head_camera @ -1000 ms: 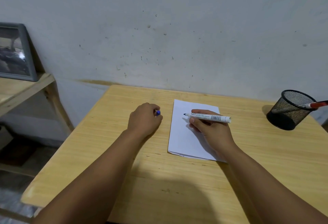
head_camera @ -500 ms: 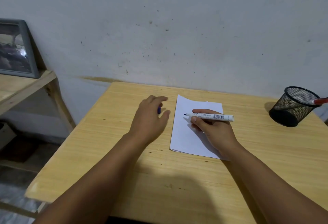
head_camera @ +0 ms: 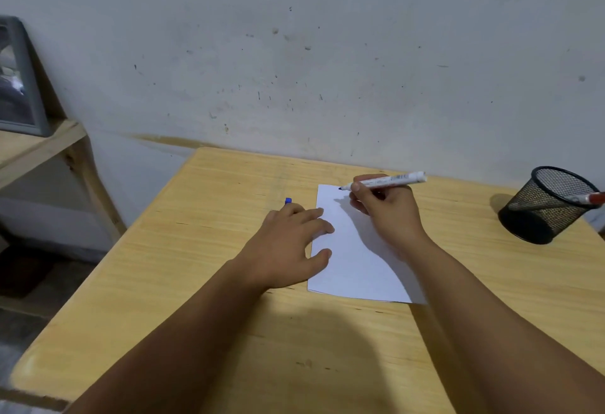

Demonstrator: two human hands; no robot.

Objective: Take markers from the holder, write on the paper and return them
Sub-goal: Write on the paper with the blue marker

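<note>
Pinching the uncapped blue marker (head_camera: pixel 388 181), the right hand (head_camera: pixel 386 217) poises its tip at the paper's (head_camera: pixel 355 263) 12 o'clock edge, so writing seems about to start; next the tip must press down and stroke. At 9 o'clock the left hand (head_camera: pixel 291 243) lies flat, fingers straight, steadying the sheet beside the blue cap (head_camera: pixel 288 200). Toward 3 o'clock, well apart, the mesh holder (head_camera: pixel 545 205) keeps a red marker (head_camera: pixel 586 199); nothing blocks the page.
</note>
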